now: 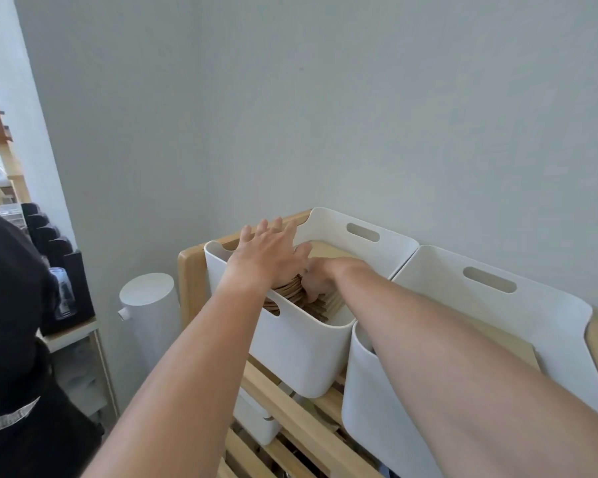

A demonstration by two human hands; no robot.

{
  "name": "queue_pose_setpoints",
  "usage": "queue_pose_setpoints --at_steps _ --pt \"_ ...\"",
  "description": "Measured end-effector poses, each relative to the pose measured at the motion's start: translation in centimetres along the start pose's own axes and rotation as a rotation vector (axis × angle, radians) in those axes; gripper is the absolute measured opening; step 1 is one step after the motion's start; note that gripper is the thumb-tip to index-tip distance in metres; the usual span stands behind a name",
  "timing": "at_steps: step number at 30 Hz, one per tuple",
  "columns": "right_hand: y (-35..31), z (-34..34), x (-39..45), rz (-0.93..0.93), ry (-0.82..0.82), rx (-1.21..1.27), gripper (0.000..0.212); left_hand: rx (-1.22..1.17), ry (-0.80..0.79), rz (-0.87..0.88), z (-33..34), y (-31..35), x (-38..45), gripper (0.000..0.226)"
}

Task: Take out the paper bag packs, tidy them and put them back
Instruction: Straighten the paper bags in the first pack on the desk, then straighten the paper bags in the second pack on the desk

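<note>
Right hand (pixel 316 279) fingertips hidden down among brown paper bag packs (pixel 302 298), curled shut on them. The packs stand on edge inside the white plastic bin with cut-out handles (pixel 301 353) at the left end of the slatted wooden shelf (pixel 273 405). Left hand (pixel 268 251) spread flat, fingers apart, over the bin's left rim, gripping nothing. Second white bin (pixel 491 281) beside it on the right, contents mostly hidden by the right forearm.
</note>
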State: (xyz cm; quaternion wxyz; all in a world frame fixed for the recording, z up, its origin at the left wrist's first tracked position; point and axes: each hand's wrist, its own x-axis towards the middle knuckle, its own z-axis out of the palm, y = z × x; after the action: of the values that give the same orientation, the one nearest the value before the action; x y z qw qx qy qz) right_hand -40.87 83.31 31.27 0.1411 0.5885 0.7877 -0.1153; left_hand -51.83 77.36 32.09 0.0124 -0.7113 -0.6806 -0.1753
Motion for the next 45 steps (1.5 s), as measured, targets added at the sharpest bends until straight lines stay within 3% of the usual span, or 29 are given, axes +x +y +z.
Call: queue_pose_setpoints --at_steps 3,6,7,10,11,17,21,23,26,29,33,36,45 --pt "0.1 -0.1 -0.3 0.004 0.009 -0.057 0.071 0.009 0.024 -0.008 -0.2 0.3 -0.3 0.057" --pt "0.2 -0.6 -2.4 0.155 -0.022 -0.053 0.094 -0.008 0.023 -0.031 -0.5 0.4 -0.5 0.060" --pt "0.3 -1.0 -3.3 0.208 -0.067 -0.006 0.090 -0.025 0.036 -0.030 -0.7 0.5 -0.5 0.061" --pt "0.6 -1.7 -5.3 0.163 -0.164 0.255 0.050 -0.075 0.102 -0.007 -1.0 0.6 -0.8 0.062" --pt "0.6 -1.8 -5.9 0.141 -0.151 0.275 0.049 -0.094 0.121 -0.002 -1.1 0.6 -0.9 0.062" --pt "0.8 -2.1 -7.5 0.136 -0.166 0.290 0.072 -0.121 0.153 -0.004 -1.5 1.0 -1.3 0.059" --pt "1.5 -2.0 -6.3 0.149 -0.216 0.620 0.083 -0.147 0.181 0.008 -1.9 1.1 -1.7 0.056" --pt "1.6 -2.1 -5.7 0.169 -0.140 0.729 0.075 -0.136 0.190 0.022 -1.7 0.9 -1.6 0.053" --pt "2.1 -1.7 -5.3 0.226 0.137 0.414 0.101 -0.107 0.206 0.036 -1.5 0.7 -1.3 0.047" --pt "3.0 -1.5 -6.3 0.103 0.308 0.175 0.087 -0.062 0.274 0.082 -2.0 1.0 -1.6 0.047" --pt "5.4 -1.8 -8.8 0.107 0.358 0.251 0.073 0.077 0.340 0.146 -3.0 2.4 -2.7 0.063" --pt "7.7 -1.4 -11.1 0.114 0.427 0.252 0.066 0.144 0.282 0.072 -3.0 4.3 -3.7 0.062" --pt "14.5 2.2 -22.3 0.189 0.457 0.206 0.070 0.094 0.155 0.052 -3.0 14.0 -9.4 0.065"
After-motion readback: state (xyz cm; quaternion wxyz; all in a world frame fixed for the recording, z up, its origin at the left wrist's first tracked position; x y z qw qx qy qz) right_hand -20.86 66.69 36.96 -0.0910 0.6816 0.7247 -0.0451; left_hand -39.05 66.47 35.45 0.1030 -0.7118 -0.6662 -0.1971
